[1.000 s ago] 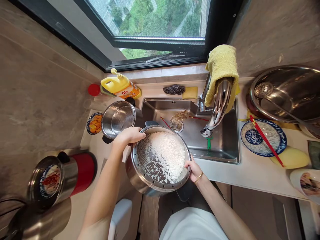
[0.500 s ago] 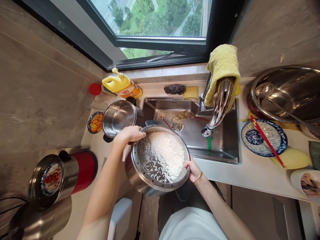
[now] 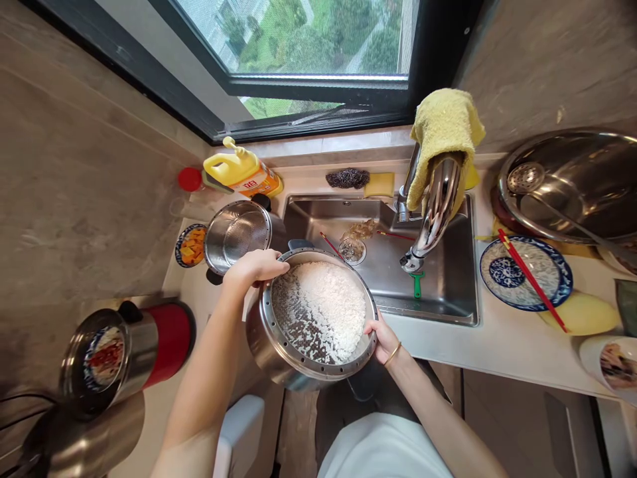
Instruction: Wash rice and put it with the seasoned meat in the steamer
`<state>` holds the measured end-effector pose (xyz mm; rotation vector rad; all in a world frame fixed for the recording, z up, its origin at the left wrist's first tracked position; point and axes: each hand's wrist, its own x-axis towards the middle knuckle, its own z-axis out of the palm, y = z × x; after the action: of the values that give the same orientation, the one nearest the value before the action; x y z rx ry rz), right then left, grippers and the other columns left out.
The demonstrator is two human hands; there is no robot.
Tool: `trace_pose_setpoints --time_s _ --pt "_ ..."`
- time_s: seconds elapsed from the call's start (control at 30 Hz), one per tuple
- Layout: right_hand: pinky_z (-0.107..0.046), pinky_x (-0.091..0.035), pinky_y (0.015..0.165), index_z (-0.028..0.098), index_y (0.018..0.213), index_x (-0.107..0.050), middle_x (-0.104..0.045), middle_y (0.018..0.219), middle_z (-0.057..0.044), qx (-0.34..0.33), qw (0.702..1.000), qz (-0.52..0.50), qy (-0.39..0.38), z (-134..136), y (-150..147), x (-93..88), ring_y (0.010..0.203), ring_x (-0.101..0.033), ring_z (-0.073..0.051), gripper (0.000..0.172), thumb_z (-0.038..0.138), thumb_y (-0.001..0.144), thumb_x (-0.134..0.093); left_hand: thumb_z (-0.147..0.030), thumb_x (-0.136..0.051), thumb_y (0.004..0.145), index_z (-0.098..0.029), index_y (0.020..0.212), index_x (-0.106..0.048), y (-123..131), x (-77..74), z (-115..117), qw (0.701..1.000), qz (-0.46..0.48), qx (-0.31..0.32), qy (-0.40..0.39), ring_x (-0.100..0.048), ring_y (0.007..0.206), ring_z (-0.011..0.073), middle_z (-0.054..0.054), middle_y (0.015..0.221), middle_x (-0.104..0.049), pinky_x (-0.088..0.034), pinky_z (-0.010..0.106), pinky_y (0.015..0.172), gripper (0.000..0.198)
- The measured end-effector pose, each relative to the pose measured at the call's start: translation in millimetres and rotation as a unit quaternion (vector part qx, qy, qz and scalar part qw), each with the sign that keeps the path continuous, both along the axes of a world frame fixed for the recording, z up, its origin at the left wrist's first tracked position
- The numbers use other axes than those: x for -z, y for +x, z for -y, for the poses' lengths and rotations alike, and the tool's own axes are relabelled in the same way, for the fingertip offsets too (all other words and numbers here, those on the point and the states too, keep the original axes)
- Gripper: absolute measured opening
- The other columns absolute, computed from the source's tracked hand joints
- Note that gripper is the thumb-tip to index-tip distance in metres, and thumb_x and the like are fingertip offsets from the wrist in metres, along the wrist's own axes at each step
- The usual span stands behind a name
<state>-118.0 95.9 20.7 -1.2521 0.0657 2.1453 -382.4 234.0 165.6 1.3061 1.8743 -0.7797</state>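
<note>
Both my hands hold a steel steamer pot (image 3: 266, 355), tilted, at the front edge of the counter. My left hand (image 3: 255, 267) is closed over its upper left rim, thumb on top. My right hand (image 3: 383, 338) grips the right rim, with the thumb over the edge and the other fingers partly hidden. White rice (image 3: 328, 299) lies inside, heaped towards the right and upper side. Dark perforated bottom shows through at the lower left. Behind my left hand stands a second steel steamer pot (image 3: 237, 232) with a perforated base.
The sink (image 3: 388, 279) holds red chopsticks, a green peeler (image 3: 417, 285) and scraps by the drain. A tap with a yellow cloth (image 3: 445, 123) leans over it. A patterned plate (image 3: 542, 265) and large steel basin (image 3: 572, 186) stand right; a detergent bottle (image 3: 243, 172) stands behind left.
The pot has shifted very slightly left in view, still tilted. Both hands keep their hold on it, and the rice lies much as before.
</note>
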Motion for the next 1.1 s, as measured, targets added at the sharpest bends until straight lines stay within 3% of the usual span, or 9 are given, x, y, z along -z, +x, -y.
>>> trace_pose_setpoints --time_s 0.37,0.57,0.77,0.83,0.9,1.0,1.1 --pt "-0.023 -0.049 0.059 0.023 0.097 -0.062 -0.067 0.078 0.003 -0.009 1.0 0.021 -0.017 3.3 -3.0 7.0 0.067 -0.059 -0.014 0.057 0.006 0.043 -0.051 -0.036 -0.045 0.067 -0.018 0.096 -0.062 0.6 -3.8 -1.5 1.0 -0.016 -0.004 0.006 -0.061 0.049 0.0203 0.007 0.069 -0.068 -0.045 0.028 0.049 0.038" --pt "-0.025 -0.05 0.062 0.023 0.098 -0.062 -0.068 0.082 0.002 -0.008 1.0 0.018 -0.01 3.6 -3.5 7.5 0.07 -0.06 -0.016 0.057 0.007 0.045 -0.051 -0.037 -0.047 0.065 -0.018 0.095 -0.063 0.7 -4.0 -1.4 1.0 -0.015 -0.015 0.012 -0.061 0.049 0.0201 0.008 0.076 -0.069 -0.046 0.028 0.049 0.04" --pt "-0.027 -0.052 0.068 0.027 0.114 -0.058 -0.069 0.093 0.002 -0.021 0.998 0.047 0.032 3.4 -1.1 -0.6 0.079 -0.062 -0.018 0.071 0.009 0.046 -0.049 -0.036 -0.048 0.064 -0.018 0.091 -0.066 -5.2 -2.7 1.5 0.999 0.004 -0.03 0.034 -0.06 0.051 0.0223 0.007 0.067 -0.068 -0.045 0.03 0.051 0.037" --pt "-0.032 -0.053 0.078 0.029 0.125 -0.051 -0.066 0.108 0.0 -0.026 0.992 0.097 0.072 1.0 2.6 -6.8 0.092 -0.062 -0.021 0.08 0.01 0.047 -0.048 -0.034 -0.048 0.065 -0.019 0.093 -0.066 -13.5 8.0 17.3 0.995 0.042 -0.032 0.083 -0.063 0.059 0.0226 0.006 0.072 -0.069 -0.047 0.031 0.059 0.037" --pt "-0.036 -0.048 0.093 0.03 0.136 -0.04 -0.058 0.126 0.0 -0.025 0.973 0.182 0.14 -5.8 7.9 -14.3 0.109 -0.057 -0.022 0.088 0.011 0.049 -0.047 -0.032 -0.045 0.067 -0.02 0.101 -0.065 -22.0 28.5 46.0 0.976 0.114 -0.047 0.178 -0.065 0.077 0.0228 0.005 0.09 -0.071 -0.048 0.03 0.072 0.041" --pt "-0.036 -0.024 0.114 0.027 0.141 -0.035 -0.04 0.145 0.002 -0.06 0.902 0.295 0.309 -26.3 17.6 -25.1 0.134 -0.035 -0.02 0.091 0.01 0.052 -0.046 -0.029 -0.04 0.071 -0.017 0.116 -0.059 -25.2 71.8 103.5 0.915 0.203 -0.144 0.318 -0.061 0.094 0.0221 0.005 0.108 -0.067 -0.047 0.03 0.083 0.05" --pt "-0.035 -0.009 0.118 0.026 0.138 -0.041 -0.036 0.148 0.003 -0.138 0.828 0.316 0.442 -53.3 25.9 -33.7 0.14 -0.022 -0.017 0.084 0.009 0.056 -0.047 -0.033 -0.042 0.074 -0.011 0.115 -0.058 -11.7 109.2 154.6 0.856 0.239 -0.252 0.382 -0.06 0.094 0.022 0.007 0.106 -0.067 -0.047 0.031 0.085 0.049"
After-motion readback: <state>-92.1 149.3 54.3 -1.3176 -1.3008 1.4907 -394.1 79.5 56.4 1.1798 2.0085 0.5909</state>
